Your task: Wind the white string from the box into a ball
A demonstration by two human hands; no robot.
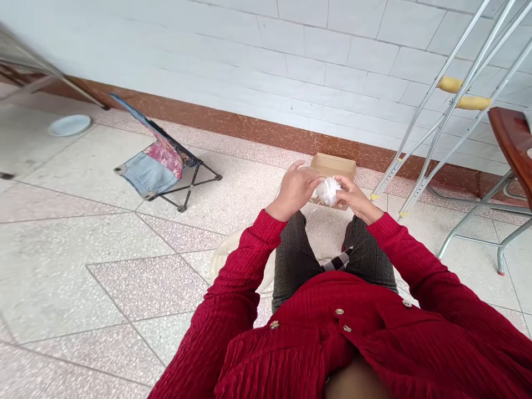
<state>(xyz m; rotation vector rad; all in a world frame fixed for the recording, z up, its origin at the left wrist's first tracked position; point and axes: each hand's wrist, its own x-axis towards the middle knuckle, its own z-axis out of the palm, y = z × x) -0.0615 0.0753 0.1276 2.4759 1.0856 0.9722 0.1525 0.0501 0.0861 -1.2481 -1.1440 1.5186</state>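
We locate the white bundle [327,191] between the two hands, held in front of the knees and, as seen from above, overlapping the near part of an open cardboard box [334,164]. The right hand [354,198] grips the bundle from its right side, thumb and fingers bent around the edge. The left hand [296,188] is at the upper left edge, its fingers bent toward the bundle and one finger raised clear; we cannot tell whether it pinches a strand or only touches the surface.

We judge that the right hand serves as the support, leaving the left free to work at the strands. The two-sided hold probably also prevents a soft, loose mass from slipping or unravelling. The box sits on the floor [249,183] near the foot of the wall [266,72], ahead of the seated person; we take this position to be chosen for easy reach, and for catching whatever drops.

We note the bundle's appearance as follows: roughly round, bright white, made up of many fine, glossy strands, with a ragged outline. Thin loose ends [315,200] trail below its left side. The material is too small to identify; we judge it light and easily tangled.
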